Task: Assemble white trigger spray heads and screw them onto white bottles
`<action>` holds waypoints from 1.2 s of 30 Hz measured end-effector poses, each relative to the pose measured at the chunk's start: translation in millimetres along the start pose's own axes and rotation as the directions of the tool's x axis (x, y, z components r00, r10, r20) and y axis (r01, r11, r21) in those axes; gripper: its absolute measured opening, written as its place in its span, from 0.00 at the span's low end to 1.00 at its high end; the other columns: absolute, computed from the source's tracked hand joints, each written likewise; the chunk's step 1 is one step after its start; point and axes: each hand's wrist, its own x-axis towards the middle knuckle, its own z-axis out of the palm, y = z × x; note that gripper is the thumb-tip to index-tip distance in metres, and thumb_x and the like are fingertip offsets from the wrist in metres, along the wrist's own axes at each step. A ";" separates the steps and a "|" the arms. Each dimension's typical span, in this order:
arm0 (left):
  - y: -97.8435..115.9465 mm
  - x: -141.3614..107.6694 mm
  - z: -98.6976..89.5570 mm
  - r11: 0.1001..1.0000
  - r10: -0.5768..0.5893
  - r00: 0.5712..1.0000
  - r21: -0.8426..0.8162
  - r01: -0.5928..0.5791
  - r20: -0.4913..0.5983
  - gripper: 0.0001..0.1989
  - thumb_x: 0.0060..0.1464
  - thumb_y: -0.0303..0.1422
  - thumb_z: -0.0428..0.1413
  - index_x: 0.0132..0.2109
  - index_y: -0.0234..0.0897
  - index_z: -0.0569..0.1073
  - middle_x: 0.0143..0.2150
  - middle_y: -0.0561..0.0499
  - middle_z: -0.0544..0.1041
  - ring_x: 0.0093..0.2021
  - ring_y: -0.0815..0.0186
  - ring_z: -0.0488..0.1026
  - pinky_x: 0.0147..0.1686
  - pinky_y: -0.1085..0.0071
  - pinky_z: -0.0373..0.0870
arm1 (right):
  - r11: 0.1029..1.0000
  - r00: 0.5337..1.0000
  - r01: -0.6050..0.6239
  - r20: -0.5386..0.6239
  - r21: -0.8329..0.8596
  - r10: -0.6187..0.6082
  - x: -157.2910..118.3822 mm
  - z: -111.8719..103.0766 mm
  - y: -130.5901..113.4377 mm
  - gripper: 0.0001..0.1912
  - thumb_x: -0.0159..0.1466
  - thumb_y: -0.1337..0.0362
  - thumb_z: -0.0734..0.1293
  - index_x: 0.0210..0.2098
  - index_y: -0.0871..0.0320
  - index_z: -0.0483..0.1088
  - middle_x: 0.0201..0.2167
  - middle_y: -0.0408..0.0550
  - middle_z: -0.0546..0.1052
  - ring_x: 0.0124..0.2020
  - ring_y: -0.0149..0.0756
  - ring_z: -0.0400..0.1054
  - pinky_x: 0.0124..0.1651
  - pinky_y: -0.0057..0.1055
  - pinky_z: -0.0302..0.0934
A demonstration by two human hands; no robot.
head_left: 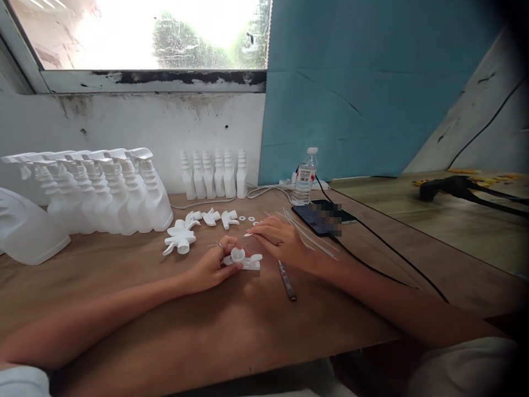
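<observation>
My left hand (215, 264), with a ring on one finger, grips a white spray head (238, 255) low over the brown table. The round collar of the spray head faces up. Just above and to its right, my right hand (279, 242) pinches a small flat white piece (248, 235) between its fingertips. Beneath the right wrist lies a dark pen-like tool (286, 281). Several white spray heads (181, 237) and small white rings (252, 219) rest beyond my hands. Thin white tubes (306, 229) lie partly behind the right hand.
Tall white bottles (111, 193) stand at the left, with smaller white bottles (212, 175) against the wall. A clear water bottle (305, 176) stands behind phones (316, 219) with black cables crossing the right side of the brown table (198, 342).
</observation>
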 end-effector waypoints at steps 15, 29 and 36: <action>-4.3 -0.4 2.4 0.998 -0.061 0.998 -0.024 0.060 -0.034 0.19 0.57 0.38 0.57 0.44 0.41 0.52 0.37 0.54 0.72 0.36 0.69 0.69 0.35 0.73 0.65 | 0.976 0.947 0.156 0.256 0.153 -0.192 -1.8 4.5 -11.9 0.11 0.67 0.70 0.58 0.45 0.60 0.70 0.43 0.54 0.75 0.42 0.36 0.69 0.45 0.36 0.63; 1.1 -2.9 5.5 0.895 0.236 0.952 0.425 -0.135 -0.195 0.08 0.56 0.35 0.58 0.36 0.36 0.70 0.34 0.53 0.75 0.33 0.70 0.72 0.36 0.75 0.67 | 0.939 0.903 -0.001 0.403 0.345 -0.147 -3.3 3.3 -4.7 0.06 0.66 0.68 0.63 0.42 0.61 0.71 0.49 0.56 0.68 0.50 0.34 0.66 0.53 0.32 0.63; -3.9 -3.8 2.2 0.884 0.292 0.946 0.418 -0.209 -0.144 0.07 0.56 0.36 0.58 0.35 0.36 0.73 0.40 0.50 0.78 0.38 0.66 0.75 0.39 0.72 0.70 | 0.919 0.919 -0.064 0.383 0.389 -0.098 -4.3 6.1 -10.9 0.09 0.68 0.68 0.59 0.40 0.58 0.71 0.47 0.53 0.68 0.46 0.33 0.67 0.48 0.33 0.67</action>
